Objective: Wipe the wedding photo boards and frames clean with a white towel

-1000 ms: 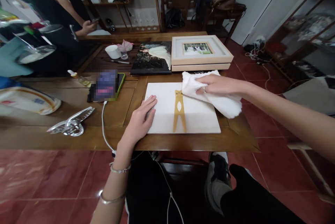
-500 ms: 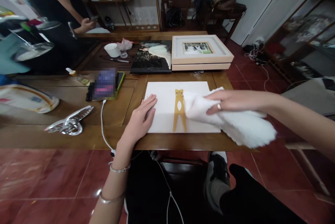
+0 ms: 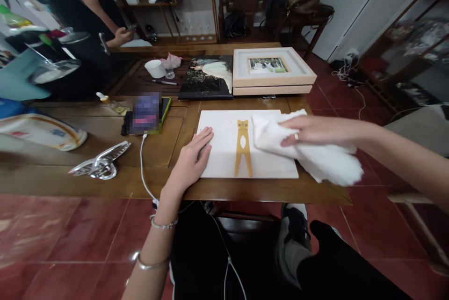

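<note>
A white board (image 3: 224, 159) lies flat near the front edge of the wooden table. On its middle rests a yellow, cat-shaped piece (image 3: 243, 150) with two long legs and an oval hole. My left hand (image 3: 192, 157) lies spread on the board's left edge, fingers stretched out. With my right hand (image 3: 301, 130) I grip a fluffy white cloth (image 3: 270, 136), pressed on the right part of the board. The rest of the cloth hangs past the board's right side. Its front corner comes close to the yellow piece, without covering it.
Behind the board are a light picture frame (image 3: 273, 84) and a dark photo panel (image 3: 206, 75). Left lie a phone (image 3: 163, 113) with a white cable, a silver hair claw (image 3: 100, 162) and a dropper bottle (image 3: 112, 103). Across the table sits a person (image 3: 122, 35) holding a phone.
My right hand has pushed the cloth slightly away from me, up along the board's right part. My left hand stays on the board. The whole view has shifted a little.
</note>
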Demonstrator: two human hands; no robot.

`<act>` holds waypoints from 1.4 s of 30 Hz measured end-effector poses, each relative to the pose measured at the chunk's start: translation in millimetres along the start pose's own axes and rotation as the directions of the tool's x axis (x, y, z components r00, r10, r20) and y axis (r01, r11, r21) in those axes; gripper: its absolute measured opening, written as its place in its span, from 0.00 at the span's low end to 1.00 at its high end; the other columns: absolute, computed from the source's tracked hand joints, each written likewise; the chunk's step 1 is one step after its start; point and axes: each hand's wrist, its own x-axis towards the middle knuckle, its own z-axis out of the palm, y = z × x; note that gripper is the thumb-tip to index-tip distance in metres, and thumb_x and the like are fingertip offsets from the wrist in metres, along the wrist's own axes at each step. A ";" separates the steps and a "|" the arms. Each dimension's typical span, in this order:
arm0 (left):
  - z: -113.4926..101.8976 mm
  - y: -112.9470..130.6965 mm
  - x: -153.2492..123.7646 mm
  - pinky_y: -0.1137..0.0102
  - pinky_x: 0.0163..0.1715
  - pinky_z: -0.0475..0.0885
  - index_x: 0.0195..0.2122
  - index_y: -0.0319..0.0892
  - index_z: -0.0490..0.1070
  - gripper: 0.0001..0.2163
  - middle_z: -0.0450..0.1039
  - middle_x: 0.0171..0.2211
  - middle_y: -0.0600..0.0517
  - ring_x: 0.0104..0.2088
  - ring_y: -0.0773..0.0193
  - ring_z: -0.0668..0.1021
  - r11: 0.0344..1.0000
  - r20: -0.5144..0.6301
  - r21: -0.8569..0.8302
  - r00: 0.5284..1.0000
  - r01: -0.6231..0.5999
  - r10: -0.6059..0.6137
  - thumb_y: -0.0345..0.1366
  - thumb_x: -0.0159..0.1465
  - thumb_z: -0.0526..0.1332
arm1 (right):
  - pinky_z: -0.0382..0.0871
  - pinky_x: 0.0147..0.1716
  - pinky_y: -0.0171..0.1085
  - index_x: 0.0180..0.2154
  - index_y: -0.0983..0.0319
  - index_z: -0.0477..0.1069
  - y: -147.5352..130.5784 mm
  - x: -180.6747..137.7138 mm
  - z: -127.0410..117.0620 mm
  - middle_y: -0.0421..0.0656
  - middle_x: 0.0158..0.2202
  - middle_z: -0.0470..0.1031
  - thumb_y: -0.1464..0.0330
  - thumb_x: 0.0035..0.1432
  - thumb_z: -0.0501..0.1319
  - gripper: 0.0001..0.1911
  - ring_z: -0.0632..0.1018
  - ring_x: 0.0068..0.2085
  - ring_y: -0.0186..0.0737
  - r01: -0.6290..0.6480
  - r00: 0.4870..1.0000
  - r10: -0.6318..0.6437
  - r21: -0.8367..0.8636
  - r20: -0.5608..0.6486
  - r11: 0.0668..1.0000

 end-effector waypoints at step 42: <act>0.9 -3.3 0.2 0.54 0.63 0.58 0.55 0.37 0.69 0.17 0.66 0.59 0.43 0.62 0.56 0.65 1.000 0.002 0.000 1.000 -0.006 0.006 0.34 0.67 0.53 | 0.59 0.31 0.37 0.36 0.61 0.65 -31.9 66.3 33.4 0.45 0.29 0.70 0.68 0.60 0.49 0.08 0.70 0.31 0.42 0.307 0.893 -0.402 -0.379 -0.204 0.873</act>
